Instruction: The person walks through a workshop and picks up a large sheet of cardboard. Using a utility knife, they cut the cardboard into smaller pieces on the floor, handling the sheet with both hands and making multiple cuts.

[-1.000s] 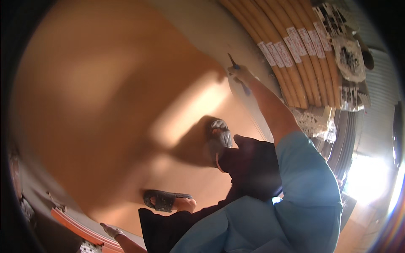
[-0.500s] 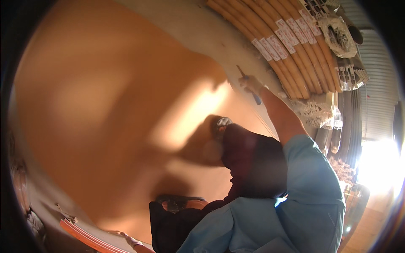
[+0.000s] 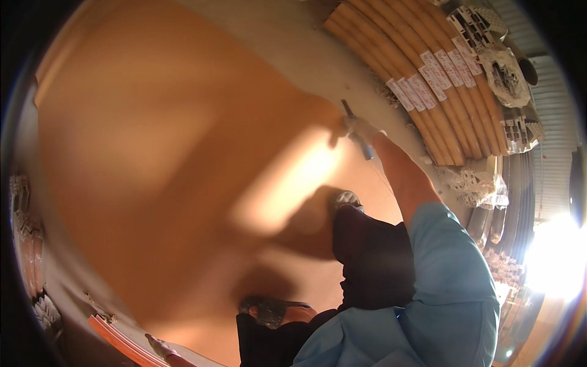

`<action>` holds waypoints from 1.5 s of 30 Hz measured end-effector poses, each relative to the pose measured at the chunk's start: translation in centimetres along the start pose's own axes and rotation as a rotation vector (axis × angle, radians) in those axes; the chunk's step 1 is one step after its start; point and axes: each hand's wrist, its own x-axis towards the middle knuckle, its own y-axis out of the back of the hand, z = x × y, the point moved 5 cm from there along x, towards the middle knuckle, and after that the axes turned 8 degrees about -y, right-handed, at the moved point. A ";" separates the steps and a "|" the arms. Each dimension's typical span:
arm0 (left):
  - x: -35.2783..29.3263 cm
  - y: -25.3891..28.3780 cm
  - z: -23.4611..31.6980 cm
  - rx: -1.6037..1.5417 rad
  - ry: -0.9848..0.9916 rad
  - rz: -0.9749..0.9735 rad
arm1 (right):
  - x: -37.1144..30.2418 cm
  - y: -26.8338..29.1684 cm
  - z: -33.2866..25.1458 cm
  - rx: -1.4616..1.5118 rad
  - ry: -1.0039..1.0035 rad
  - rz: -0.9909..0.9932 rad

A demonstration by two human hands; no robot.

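Note:
A large brown sheet (image 3: 153,134) spreads on the floor under my feet, crossed by shadows and a bright patch of light. At its far right edge my right hand (image 3: 359,129), in a pale glove, is closed around a slim tool (image 3: 367,151) with a blue handle end. The tool's dark end sticks out beyond the fingers; its exact kind is unclear. My left hand (image 3: 160,347), also pale-gloved, lies with fingers stretched out along the near left edge of the sheet, beside an orange-red strip bundle (image 3: 119,341).
Long brown-wrapped bundles (image 3: 409,73) with white labels are stacked at the far right, beside plastic-wrapped profile ends (image 3: 504,73). My shoes (image 3: 347,199) rest on the sheet. More wrapped profiles (image 3: 29,244) lie along the left side. Grey floor (image 3: 281,43) borders the sheet.
My left hand has slid leftward along the sheet's edge, nearer the orange-red strips. The tool in my right hand stands at a slightly different angle. The whole view has shifted a little.

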 end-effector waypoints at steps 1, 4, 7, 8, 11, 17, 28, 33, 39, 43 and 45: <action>0.2 0.0 -0.3 -0.078 0.024 0.002 | 0.0 0.1 0.0 0.089 -0.005 0.020; 0.8 -0.1 -2.0 -0.312 0.103 0.002 | -1.1 -1.2 -0.5 0.258 0.015 -0.083; 1.1 0.0 -2.9 -0.205 0.035 0.005 | -1.2 -1.7 -2.0 -0.167 -0.031 -0.085; 1.1 -0.1 -3.1 -0.115 0.007 0.001 | -1.7 -2.2 -2.2 -0.234 -0.030 -0.096; 0.8 -0.2 -3.0 0.083 -0.075 0.050 | -1.2 -1.9 -3.1 -0.243 0.013 -0.057; 0.0 -1.5 -2.0 -0.009 -0.141 -0.025 | 0.4 0.2 1.2 0.033 -0.111 0.205; 1.9 -1.8 -2.6 0.088 -0.116 0.056 | 2.3 0.3 2.0 0.134 0.159 0.198; 2.1 -2.2 -2.8 0.157 -0.116 0.115 | 4.8 0.4 2.6 -0.157 0.166 0.313; 2.3 -1.7 -3.2 0.204 -0.105 0.155 | 5.7 1.4 0.8 -0.265 0.149 0.320; 2.8 -0.9 -3.9 0.212 -0.097 0.178 | 2.1 0.8 -0.2 -0.229 0.056 0.206; 3.0 -0.3 -4.3 0.226 -0.095 0.188 | 0.6 0.7 -0.6 -0.181 0.027 0.173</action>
